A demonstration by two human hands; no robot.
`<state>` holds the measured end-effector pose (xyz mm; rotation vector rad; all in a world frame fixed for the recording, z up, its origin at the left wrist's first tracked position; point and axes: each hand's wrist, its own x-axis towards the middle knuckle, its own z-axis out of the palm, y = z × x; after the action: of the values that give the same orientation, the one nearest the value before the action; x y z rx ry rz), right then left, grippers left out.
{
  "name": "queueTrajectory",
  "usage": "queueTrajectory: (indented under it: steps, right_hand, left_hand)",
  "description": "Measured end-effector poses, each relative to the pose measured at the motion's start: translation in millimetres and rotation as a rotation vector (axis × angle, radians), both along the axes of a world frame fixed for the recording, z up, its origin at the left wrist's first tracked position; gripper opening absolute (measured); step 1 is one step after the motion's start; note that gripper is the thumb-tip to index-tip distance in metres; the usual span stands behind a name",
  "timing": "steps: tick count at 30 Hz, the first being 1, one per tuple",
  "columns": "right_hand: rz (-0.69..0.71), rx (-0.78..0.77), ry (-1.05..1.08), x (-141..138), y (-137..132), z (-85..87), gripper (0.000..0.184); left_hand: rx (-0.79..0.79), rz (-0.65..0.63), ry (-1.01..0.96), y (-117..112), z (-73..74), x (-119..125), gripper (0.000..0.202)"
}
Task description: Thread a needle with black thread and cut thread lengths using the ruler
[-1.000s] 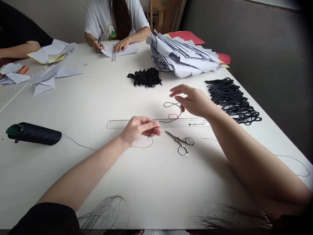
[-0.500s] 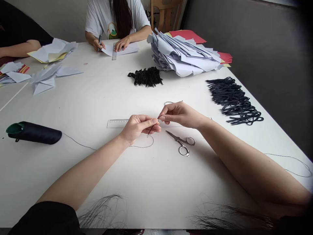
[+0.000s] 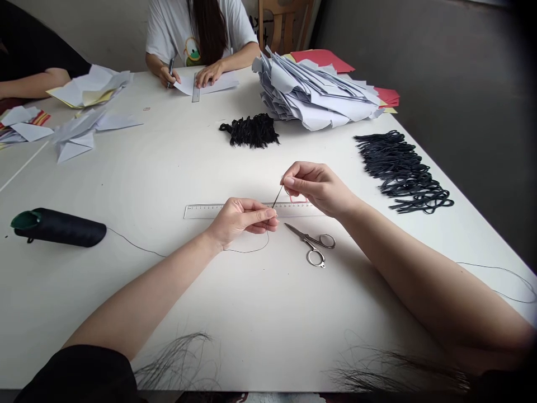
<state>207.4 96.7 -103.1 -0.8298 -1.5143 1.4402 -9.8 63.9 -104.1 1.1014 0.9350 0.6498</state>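
Between my two hands a short length of dark thread [image 3: 277,196] is stretched at a slant. My left hand [image 3: 245,220] pinches its lower end between thumb and forefinger. The upper end is gripped by the fingertips of my right hand [image 3: 312,184], a little higher and farther from me. From below my left hand a thin strand runs left across the table to a black spool [image 3: 62,226] lying on its side. Under and behind my hands lies a clear ruler [image 3: 201,211]. Metal scissors [image 3: 311,244] rest with blades slightly apart, just right of my left hand.
Black thread bundles lie at the back [image 3: 251,131] and in a row on the right [image 3: 400,168]. A large paper stack [image 3: 314,92] stands behind them. Across the table a person [image 3: 201,39] holds a pen and ruler on paper. Folded paper [image 3: 78,134] is at left.
My right hand has moved up and away from my left, drawing the thread out between them. My left hand stays nearly in place. Scissors and spool have not moved.
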Motion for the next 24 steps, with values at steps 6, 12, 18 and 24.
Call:
queueTrajectory:
  steps: [6, 12, 18, 24]
  right_hand:
    - [-0.034, 0.020, 0.049, -0.3, 1.4, 2.8, 0.028]
    - [0.100, 0.152, -0.160, -4.6, -9.1, 14.5, 0.027]
    - [0.119, 0.227, -0.277, -13.6, -18.9, 18.0, 0.018]
    - [0.045, 0.195, -0.258, -12.6, -15.1, 15.4, 0.023]
  left_hand:
    - [0.044, -0.053, 0.072, 1.2, 0.5, -1.0, 0.031]
    - [0.344, 0.075, 0.047, 1.4, 3.5, 0.0, 0.048]
    - [0.361, 0.114, 0.001, -2.5, 2.8, 4.7, 0.023]
    - [0.210, 0.134, 0.015, -1.7, 3.4, 5.0, 0.028]
